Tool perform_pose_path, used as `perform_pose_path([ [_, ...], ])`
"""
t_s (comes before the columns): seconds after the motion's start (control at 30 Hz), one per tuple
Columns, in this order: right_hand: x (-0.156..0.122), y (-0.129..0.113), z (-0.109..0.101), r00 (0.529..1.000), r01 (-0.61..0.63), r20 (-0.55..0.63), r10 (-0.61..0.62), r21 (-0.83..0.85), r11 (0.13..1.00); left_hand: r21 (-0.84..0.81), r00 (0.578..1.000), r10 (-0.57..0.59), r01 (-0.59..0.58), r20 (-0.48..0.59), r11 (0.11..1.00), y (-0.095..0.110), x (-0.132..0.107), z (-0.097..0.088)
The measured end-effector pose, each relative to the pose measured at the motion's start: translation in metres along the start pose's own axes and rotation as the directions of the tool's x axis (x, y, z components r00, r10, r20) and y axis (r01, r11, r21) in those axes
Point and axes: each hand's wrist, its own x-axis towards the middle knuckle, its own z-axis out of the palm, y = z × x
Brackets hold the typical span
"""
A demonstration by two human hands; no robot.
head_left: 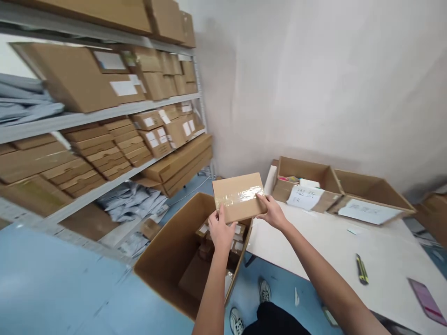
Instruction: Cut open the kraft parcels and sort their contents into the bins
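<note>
Leftward through the head camera, I see a tall grey metal rack (104, 114) stacked with brown cardboard boxes (80, 79); rightward, a white flat-topped table (335, 237). Between them stands a deep, open brown cardboard carton (164, 246) holding smaller boxes (239, 230). Above its far right part is a flat brown cardboard box (239, 196) banded with shiny clear tape. My left hand (221, 230) grips its near left edge, my right hand (272, 211) its right edge. A black-and-yellow utility knife (362, 270) lies on the table.
</note>
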Motion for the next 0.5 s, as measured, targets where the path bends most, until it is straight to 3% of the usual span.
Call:
perform_pose_path([
  [0.1, -0.054, 0.049, -0.027, 0.985, -0.126, -0.120, 0.123, -0.017, 0.992, -0.075, 0.986, 0.105, -0.096, 0.133, 0.993, 0.046, -0.015, 0.041],
  [0.2, -0.116, 0.100, -0.025, 0.936, -0.320, -0.145, 0.319, 0.018, 0.947, -0.192, 0.925, 0.217, -0.162, 0.311, 0.968, 0.074, -0.049, 0.091],
  [0.27, -0.158, 0.132, -0.012, 0.879, -0.450, -0.127, 0.459, 0.095, 0.888, -0.255, 0.884, 0.199, -0.095, 0.423, 0.962, 0.082, -0.079, 0.124],
  [0.37, -0.214, 0.169, 0.009, 0.795, -0.555, -0.150, 0.588, 0.211, 0.805, -0.191, 0.844, 0.026, 0.092, 0.536, 0.977, 0.081, -0.121, 0.165],
  [0.43, -0.239, 0.185, 0.016, 0.752, -0.596, -0.157, 0.640, 0.251, 0.762, -0.139, 0.797, -0.039, 0.153, 0.602, 0.978, 0.077, -0.144, 0.182],
  [0.5, -0.254, 0.198, 0.017, 0.748, -0.616, -0.121, 0.653, 0.241, 0.750, -0.117, 0.769, -0.050, 0.160, 0.637, 0.980, 0.076, -0.162, 0.193],
])
